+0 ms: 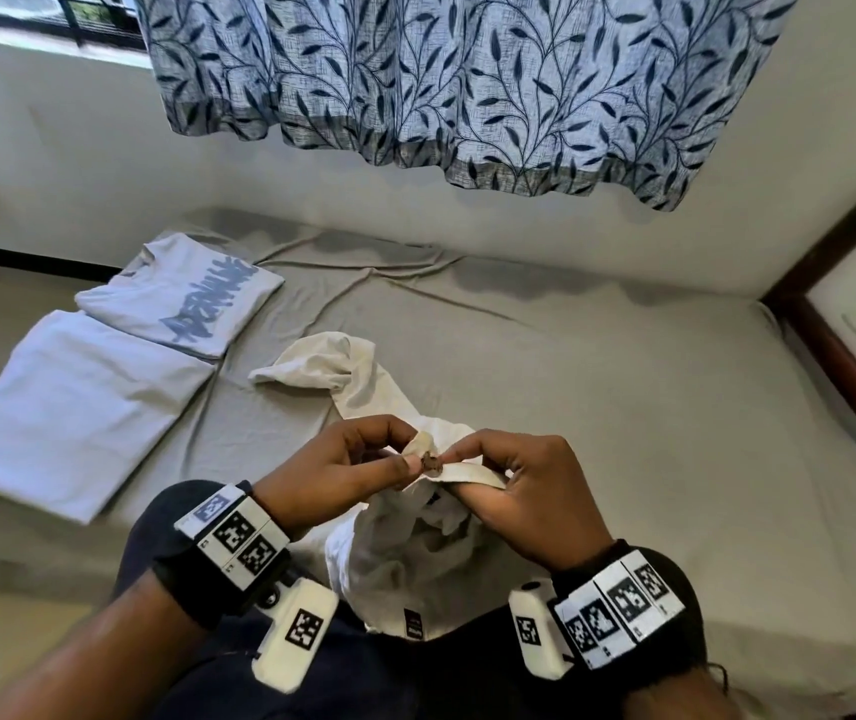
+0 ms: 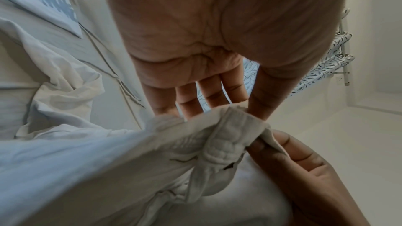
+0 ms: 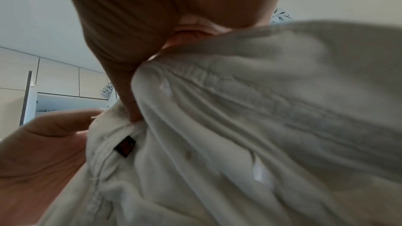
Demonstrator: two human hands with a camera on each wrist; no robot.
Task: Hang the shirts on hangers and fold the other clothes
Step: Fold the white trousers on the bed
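A cream-white shirt (image 1: 405, 553) hangs bunched between my hands over my lap, its sleeve trailing onto the grey bed (image 1: 597, 397). My left hand (image 1: 342, 459) pinches the shirt's placket at a small brown button (image 1: 432, 463). My right hand (image 1: 509, 475) pinches the facing edge of the placket right beside it. In the left wrist view the shirt (image 2: 121, 157) fills the lower frame, with the left hand (image 2: 195, 57) above and the right hand's fingers (image 2: 304, 157) gripping the band. The right wrist view shows the shirt (image 3: 239, 135) close up with a dark label (image 3: 125, 145).
Two folded garments lie on the bed's left side: a printed light T-shirt (image 1: 181, 293) and a plain pale one (image 1: 67, 407). A leaf-patterned curtain (image 1: 467, 85) hangs at the back. A wooden frame (image 1: 831, 330) borders the bed on the right.
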